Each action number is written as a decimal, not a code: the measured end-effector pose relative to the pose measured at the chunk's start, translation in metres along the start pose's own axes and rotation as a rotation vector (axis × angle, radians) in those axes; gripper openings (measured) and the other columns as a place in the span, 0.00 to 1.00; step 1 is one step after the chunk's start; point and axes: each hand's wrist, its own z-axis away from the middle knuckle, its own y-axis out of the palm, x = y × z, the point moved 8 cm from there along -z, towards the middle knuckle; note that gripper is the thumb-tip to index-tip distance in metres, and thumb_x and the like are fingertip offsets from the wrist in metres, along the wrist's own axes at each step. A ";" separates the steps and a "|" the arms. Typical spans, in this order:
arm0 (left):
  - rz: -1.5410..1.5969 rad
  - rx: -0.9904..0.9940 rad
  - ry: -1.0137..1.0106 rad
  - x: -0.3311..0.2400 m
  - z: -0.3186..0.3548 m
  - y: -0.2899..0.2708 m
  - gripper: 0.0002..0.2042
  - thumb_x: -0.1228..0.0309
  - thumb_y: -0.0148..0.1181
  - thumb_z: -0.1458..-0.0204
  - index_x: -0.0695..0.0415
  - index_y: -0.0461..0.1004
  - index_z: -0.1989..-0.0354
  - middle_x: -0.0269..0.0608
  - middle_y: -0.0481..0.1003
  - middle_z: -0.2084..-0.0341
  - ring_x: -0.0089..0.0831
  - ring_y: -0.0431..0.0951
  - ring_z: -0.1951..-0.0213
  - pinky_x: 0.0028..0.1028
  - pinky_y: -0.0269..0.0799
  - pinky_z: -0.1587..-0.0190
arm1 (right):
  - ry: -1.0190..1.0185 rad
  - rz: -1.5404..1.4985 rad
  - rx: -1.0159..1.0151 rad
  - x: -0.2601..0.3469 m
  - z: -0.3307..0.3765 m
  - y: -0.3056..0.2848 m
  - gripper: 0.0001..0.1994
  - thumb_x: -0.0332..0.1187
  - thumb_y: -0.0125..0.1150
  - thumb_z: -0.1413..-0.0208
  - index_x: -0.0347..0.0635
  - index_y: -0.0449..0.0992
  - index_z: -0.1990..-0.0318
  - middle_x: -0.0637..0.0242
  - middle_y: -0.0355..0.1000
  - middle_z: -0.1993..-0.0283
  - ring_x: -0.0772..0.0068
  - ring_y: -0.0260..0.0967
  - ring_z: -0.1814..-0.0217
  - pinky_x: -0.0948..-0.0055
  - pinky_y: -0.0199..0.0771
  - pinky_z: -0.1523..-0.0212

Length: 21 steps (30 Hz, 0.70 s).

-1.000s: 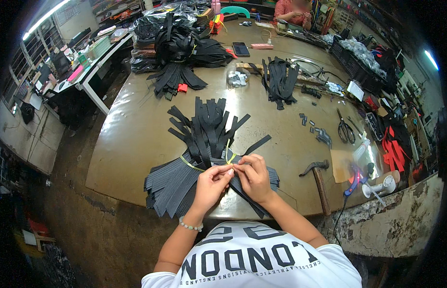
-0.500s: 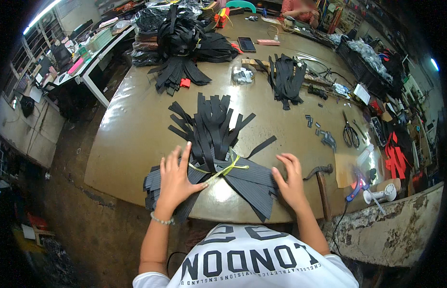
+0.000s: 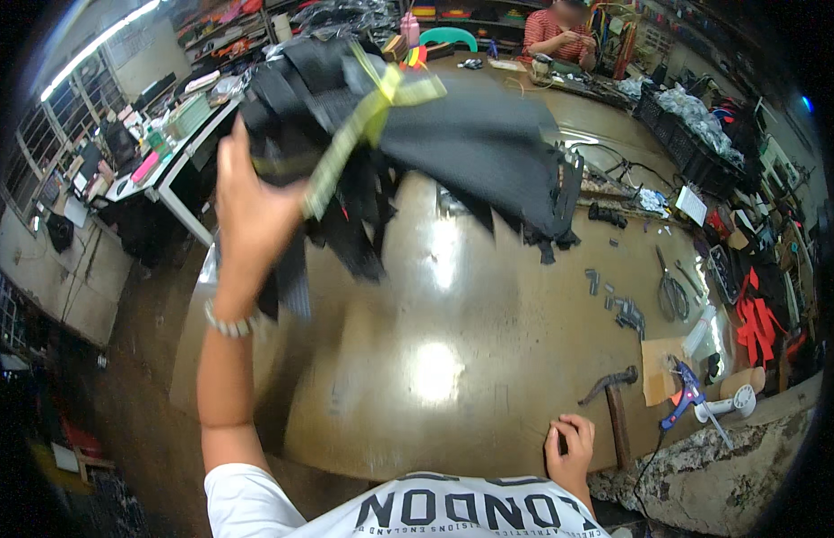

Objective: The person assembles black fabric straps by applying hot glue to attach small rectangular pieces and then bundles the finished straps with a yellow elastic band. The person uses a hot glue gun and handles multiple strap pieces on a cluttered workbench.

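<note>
My left hand (image 3: pixel 260 211) is raised over the far left part of the table, closed on a big bundle of black webbing straps (image 3: pixel 475 134). A yellow ribbon (image 3: pixel 367 121) is knotted around the bundle's middle, and one tail hangs past my thumb. The strap ends fan out left and right, smeared by motion; my fingertips are partly hidden behind them. My right hand (image 3: pixel 571 446) rests at the near table edge, its fingers curled loosely with nothing visible in them. Just right of it lies a hammer (image 3: pixel 617 417).
On the table's right are scissors (image 3: pixel 673 291), small grey metal pieces (image 3: pixel 627 316), a blue glue gun (image 3: pixel 687 394) and a white spool (image 3: pixel 738 403). A black crate (image 3: pixel 681 134) holds clear plastic. Another person (image 3: pixel 560 40) sits at the far end. A white desk (image 3: pixel 179 170) stands left.
My left hand has lifted the tied bundle off the near table and carried it forward. My right hand has drawn back toward the near edge, and its fingers have curled.
</note>
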 end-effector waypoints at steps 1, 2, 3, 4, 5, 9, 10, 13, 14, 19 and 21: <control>-0.071 -0.093 0.071 0.005 -0.037 0.006 0.48 0.64 0.74 0.67 0.60 0.56 0.33 0.58 0.68 0.49 0.53 0.71 0.47 0.41 0.69 0.46 | -0.010 0.003 -0.016 0.000 -0.001 0.000 0.06 0.23 0.62 0.51 0.36 0.77 0.64 0.56 0.69 0.57 0.53 0.65 0.52 0.60 0.67 0.52; -0.115 -0.082 0.007 0.021 -0.074 0.023 0.47 0.60 0.73 0.66 0.59 0.56 0.33 0.60 0.69 0.49 0.54 0.72 0.47 0.42 0.69 0.46 | 0.018 0.007 -0.011 -0.002 -0.001 0.001 0.06 0.24 0.63 0.52 0.37 0.77 0.64 0.56 0.70 0.57 0.53 0.65 0.52 0.59 0.67 0.52; -0.159 -0.124 0.037 0.032 -0.101 0.038 0.47 0.56 0.72 0.64 0.57 0.56 0.33 0.61 0.69 0.50 0.54 0.72 0.48 0.43 0.70 0.47 | 0.026 0.016 -0.008 -0.003 -0.002 0.002 0.06 0.23 0.63 0.52 0.37 0.77 0.65 0.56 0.69 0.58 0.53 0.65 0.53 0.59 0.67 0.52; -0.211 -0.053 -0.059 0.054 -0.120 0.065 0.47 0.53 0.71 0.63 0.56 0.56 0.33 0.62 0.70 0.51 0.55 0.73 0.49 0.44 0.70 0.48 | 0.038 0.026 -0.007 -0.004 -0.001 0.002 0.05 0.23 0.63 0.52 0.37 0.77 0.66 0.56 0.69 0.58 0.53 0.66 0.53 0.59 0.67 0.51; -0.249 -0.029 -0.106 0.073 -0.133 0.092 0.47 0.50 0.69 0.63 0.55 0.57 0.32 0.62 0.71 0.53 0.55 0.73 0.50 0.45 0.70 0.48 | 0.058 0.028 -0.018 -0.005 -0.001 0.001 0.05 0.22 0.63 0.52 0.37 0.77 0.66 0.55 0.69 0.59 0.53 0.66 0.54 0.59 0.67 0.51; -0.115 0.392 -0.462 0.167 -0.071 0.235 0.51 0.49 0.69 0.62 0.60 0.50 0.30 0.67 0.68 0.44 0.57 0.70 0.42 0.43 0.65 0.40 | 0.002 0.086 -0.034 0.002 -0.006 0.000 0.08 0.26 0.67 0.49 0.39 0.77 0.61 0.53 0.72 0.54 0.48 0.68 0.51 0.54 0.69 0.49; -0.054 0.328 -0.471 0.182 -0.062 0.252 0.52 0.49 0.71 0.61 0.62 0.50 0.30 0.66 0.67 0.43 0.56 0.69 0.41 0.41 0.64 0.40 | -0.031 0.094 -0.060 0.005 -0.007 -0.003 0.08 0.24 0.66 0.50 0.39 0.77 0.62 0.53 0.72 0.56 0.48 0.69 0.53 0.55 0.70 0.51; 0.040 0.150 -0.421 0.212 -0.051 0.263 0.53 0.45 0.70 0.61 0.65 0.52 0.32 0.68 0.69 0.45 0.58 0.70 0.43 0.42 0.66 0.42 | -0.042 0.119 -0.045 0.004 -0.011 0.000 0.06 0.22 0.66 0.51 0.37 0.77 0.64 0.54 0.72 0.58 0.49 0.69 0.54 0.56 0.71 0.54; 0.020 0.158 -0.392 0.213 -0.050 0.263 0.53 0.42 0.68 0.60 0.68 0.52 0.32 0.69 0.68 0.45 0.57 0.70 0.43 0.41 0.65 0.42 | -0.036 0.122 -0.037 0.004 -0.010 0.001 0.06 0.22 0.66 0.51 0.38 0.77 0.64 0.54 0.72 0.57 0.49 0.69 0.54 0.56 0.71 0.54; -0.442 0.212 -0.317 0.185 -0.052 0.232 0.56 0.33 0.64 0.62 0.67 0.55 0.34 0.69 0.66 0.43 0.62 0.69 0.45 0.46 0.68 0.46 | 0.076 0.140 0.015 -0.005 -0.006 0.004 0.07 0.25 0.65 0.56 0.42 0.77 0.67 0.58 0.69 0.59 0.53 0.66 0.55 0.58 0.69 0.52; -0.533 -0.044 -0.040 0.145 -0.045 0.206 0.53 0.36 0.63 0.58 0.69 0.56 0.34 0.63 0.60 0.37 0.55 0.66 0.41 0.44 0.61 0.40 | 0.076 0.098 0.056 -0.005 -0.005 0.003 0.08 0.27 0.66 0.54 0.41 0.77 0.64 0.58 0.70 0.57 0.53 0.67 0.52 0.58 0.70 0.51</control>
